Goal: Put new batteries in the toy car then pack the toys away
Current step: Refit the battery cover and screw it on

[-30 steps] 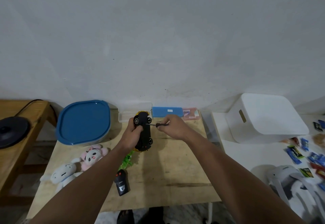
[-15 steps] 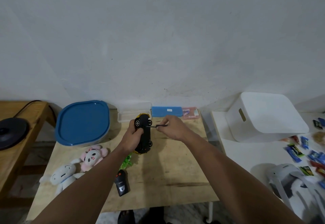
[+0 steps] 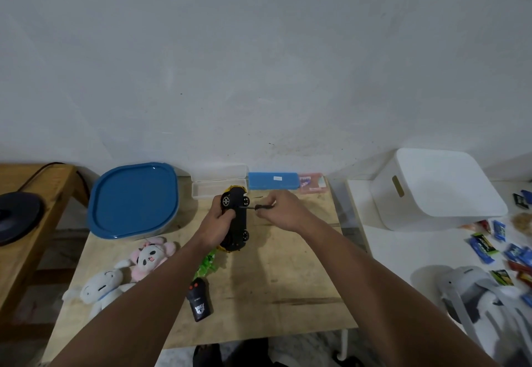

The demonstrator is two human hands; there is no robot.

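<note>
My left hand (image 3: 216, 225) grips the yellow toy car (image 3: 237, 220), held on its side above the wooden table (image 3: 273, 286) with its black underside and wheels facing right. My right hand (image 3: 280, 210) pinches a small black screwdriver (image 3: 255, 207), whose tip touches the car's underside near the front wheels. A black remote control (image 3: 198, 299) lies on the table nearer to me. A pink plush (image 3: 151, 254), a white plush (image 3: 99, 287) and a green toy (image 3: 207, 263) lie at the left, the green one partly hidden by my forearm.
A container with a blue lid (image 3: 133, 199) stands at the back left. An open clear case (image 3: 217, 184), a blue case (image 3: 273, 181) and a pink case (image 3: 312, 184) line the wall. A white bin (image 3: 437, 191) and snack packets (image 3: 489, 240) sit on the right table.
Both hands stay at the car; the screwdriver remains at its underside with only slight shifts of the hands and the view.
</note>
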